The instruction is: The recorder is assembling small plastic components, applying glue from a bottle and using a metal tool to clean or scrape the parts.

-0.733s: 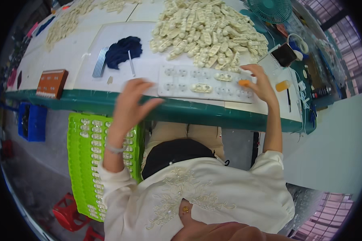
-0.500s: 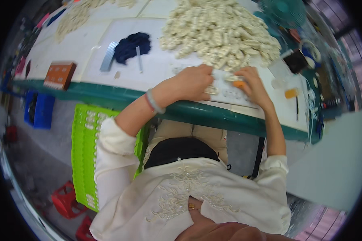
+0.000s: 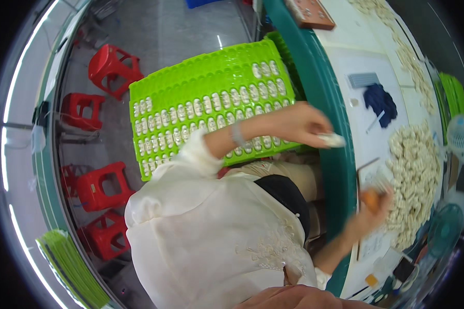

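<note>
My left hand (image 3: pixel 303 125), with a grey band at its wrist, is closed on a small pale oblong piece (image 3: pixel 331 139) over the table's green edge. Beneath that forearm lies a bright green tray (image 3: pixel 191 69) with rows of similar pale pieces in its hollows. My right hand (image 3: pixel 375 212) is smeared by motion above the white tabletop, beside a large heap of pale pieces (image 3: pixel 412 180). Something orange (image 3: pixel 370 198) shows at its fingers; whether it is held or worn I cannot make out.
A dark blue cloth (image 3: pixel 380 103) and a grey flat block (image 3: pixel 363 80) lie on the table (image 3: pixel 340 56), with a brown box (image 3: pixel 310 13) beyond. Red stools (image 3: pixel 105 185) stand on the floor left of the tray. More green trays (image 3: pixel 69 268) are stacked at lower left.
The view has swung left, bringing the whole green tray in. My left hand has left the tabletop by the heap and moved toward the tray with a pale piece. My right hand stays over the table.
</note>
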`<state>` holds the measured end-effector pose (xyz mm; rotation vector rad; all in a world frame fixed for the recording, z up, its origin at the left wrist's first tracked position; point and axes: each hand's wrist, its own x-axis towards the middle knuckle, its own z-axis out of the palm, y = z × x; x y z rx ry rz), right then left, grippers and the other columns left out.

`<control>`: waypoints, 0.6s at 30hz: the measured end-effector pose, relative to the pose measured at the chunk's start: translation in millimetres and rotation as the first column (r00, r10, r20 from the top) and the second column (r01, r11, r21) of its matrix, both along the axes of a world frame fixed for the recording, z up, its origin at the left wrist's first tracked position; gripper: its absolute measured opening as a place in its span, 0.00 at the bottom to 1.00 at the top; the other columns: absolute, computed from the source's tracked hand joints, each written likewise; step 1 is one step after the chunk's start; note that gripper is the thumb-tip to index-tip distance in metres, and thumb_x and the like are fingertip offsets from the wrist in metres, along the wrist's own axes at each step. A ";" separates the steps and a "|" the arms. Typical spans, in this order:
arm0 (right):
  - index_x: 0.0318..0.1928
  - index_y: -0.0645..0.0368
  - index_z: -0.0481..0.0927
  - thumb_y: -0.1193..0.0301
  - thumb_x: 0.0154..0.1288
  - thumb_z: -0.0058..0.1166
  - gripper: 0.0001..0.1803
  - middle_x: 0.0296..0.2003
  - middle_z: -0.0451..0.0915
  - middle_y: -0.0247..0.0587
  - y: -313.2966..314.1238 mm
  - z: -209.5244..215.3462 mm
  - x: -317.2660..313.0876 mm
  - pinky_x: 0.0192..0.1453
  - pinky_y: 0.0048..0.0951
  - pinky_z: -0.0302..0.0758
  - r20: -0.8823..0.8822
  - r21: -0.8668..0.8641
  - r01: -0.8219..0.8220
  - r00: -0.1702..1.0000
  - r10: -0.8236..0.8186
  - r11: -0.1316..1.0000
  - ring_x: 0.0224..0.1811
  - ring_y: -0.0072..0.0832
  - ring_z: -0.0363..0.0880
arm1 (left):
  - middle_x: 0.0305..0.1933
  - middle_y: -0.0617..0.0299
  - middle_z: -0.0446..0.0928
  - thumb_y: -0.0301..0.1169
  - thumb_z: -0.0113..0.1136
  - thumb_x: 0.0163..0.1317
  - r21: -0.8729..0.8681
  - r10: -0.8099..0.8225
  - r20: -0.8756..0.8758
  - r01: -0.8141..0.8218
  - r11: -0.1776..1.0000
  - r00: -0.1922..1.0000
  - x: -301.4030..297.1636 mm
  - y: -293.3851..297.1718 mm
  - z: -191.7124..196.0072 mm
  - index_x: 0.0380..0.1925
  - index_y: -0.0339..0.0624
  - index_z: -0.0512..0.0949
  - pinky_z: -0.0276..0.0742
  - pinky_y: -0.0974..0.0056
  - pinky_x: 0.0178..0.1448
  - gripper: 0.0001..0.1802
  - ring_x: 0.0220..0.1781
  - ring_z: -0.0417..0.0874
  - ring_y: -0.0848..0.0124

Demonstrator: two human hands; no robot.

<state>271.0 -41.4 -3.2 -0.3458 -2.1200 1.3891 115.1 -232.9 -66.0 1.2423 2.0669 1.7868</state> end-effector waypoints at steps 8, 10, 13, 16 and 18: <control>0.38 0.69 0.75 0.66 0.53 0.60 0.18 0.38 0.75 0.59 -171.8 -144.1 -222.1 0.41 0.42 0.72 0.480 0.364 -0.658 0.739 0.472 0.659 0.38 0.51 0.75 | 0.30 0.58 0.80 0.30 0.62 0.53 -0.356 0.602 0.726 -0.567 0.743 0.333 115.5 -219.2 -73.2 0.43 0.26 0.75 0.76 0.73 0.35 0.20 0.30 0.81 0.76; 0.37 0.70 0.75 0.65 0.51 0.62 0.20 0.38 0.75 0.59 -197.6 -158.5 -245.6 0.41 0.43 0.72 0.546 0.442 -0.644 0.745 0.383 0.625 0.37 0.52 0.75 | 0.30 0.58 0.80 0.29 0.63 0.52 -0.375 0.654 0.713 -0.651 0.660 0.252 132.2 -255.3 -77.0 0.43 0.24 0.74 0.75 0.74 0.34 0.21 0.30 0.81 0.76; 0.35 0.70 0.75 0.64 0.49 0.64 0.21 0.37 0.75 0.59 -218.6 -176.6 -263.7 0.40 0.44 0.72 0.590 0.517 -0.644 0.745 0.311 0.564 0.37 0.53 0.75 | 0.30 0.57 0.80 0.29 0.64 0.51 -0.461 0.844 0.521 -0.790 0.405 0.128 141.3 -290.7 -75.6 0.43 0.25 0.75 0.75 0.74 0.34 0.21 0.30 0.81 0.76; 0.33 0.68 0.76 0.62 0.49 0.65 0.21 0.36 0.76 0.57 -217.1 -192.0 -266.2 0.38 0.44 0.72 0.528 0.557 -0.632 0.770 0.357 0.539 0.36 0.50 0.76 | 0.30 0.56 0.81 0.31 0.64 0.51 -0.541 0.928 0.365 -0.828 0.145 -0.076 135.7 -316.6 -79.2 0.41 0.27 0.76 0.74 0.73 0.34 0.20 0.29 0.81 0.75; 0.34 0.67 0.77 0.61 0.49 0.64 0.20 0.34 0.76 0.55 -205.7 -189.1 -253.0 0.37 0.42 0.72 0.440 0.598 -0.569 0.822 0.363 0.564 0.35 0.48 0.76 | 0.29 0.54 0.81 0.34 0.64 0.50 -0.563 0.990 0.124 -0.827 0.010 -0.072 121.9 -319.2 -81.1 0.38 0.29 0.78 0.75 0.69 0.35 0.19 0.28 0.81 0.71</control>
